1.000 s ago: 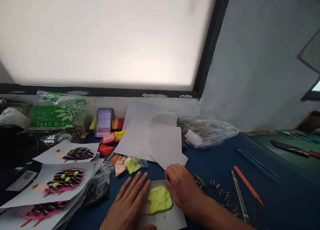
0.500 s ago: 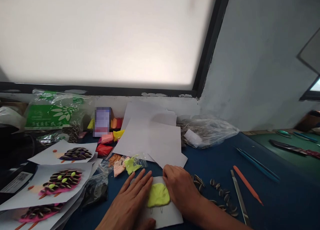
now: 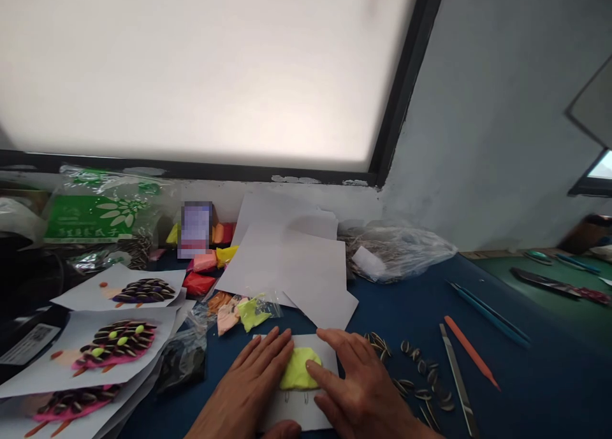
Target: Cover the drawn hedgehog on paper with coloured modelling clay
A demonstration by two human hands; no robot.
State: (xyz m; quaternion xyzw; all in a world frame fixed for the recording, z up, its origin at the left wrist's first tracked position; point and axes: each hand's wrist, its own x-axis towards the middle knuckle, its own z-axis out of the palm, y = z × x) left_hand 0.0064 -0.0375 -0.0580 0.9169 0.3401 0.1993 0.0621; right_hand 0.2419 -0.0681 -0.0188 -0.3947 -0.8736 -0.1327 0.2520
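A flattened patch of yellow-green modelling clay (image 3: 297, 370) lies on a small white card (image 3: 306, 413) with short drawn lines below the clay. My left hand (image 3: 253, 381) lies flat on the card's left part, fingers stretched out and touching the clay's left side. My right hand (image 3: 356, 378) is over the card's right part, fingers spread, with its index fingertip on the clay's right side. Sunflower seeds (image 3: 423, 366) are scattered on the blue table just right of my right hand.
Finished hedgehog cards (image 3: 119, 350) are stacked at left. Clay packets (image 3: 201, 283) and loose white paper (image 3: 306, 267) lie behind the hands. A metal tool (image 3: 456, 375), an orange pointed tool (image 3: 471, 350) and tweezers (image 3: 492, 315) lie to the right. A plastic bag (image 3: 406, 251) stands by the wall.
My right hand has opened from curled fingers at the clay's right edge, its index finger now resting on the clay. My left hand stays nearly in place.
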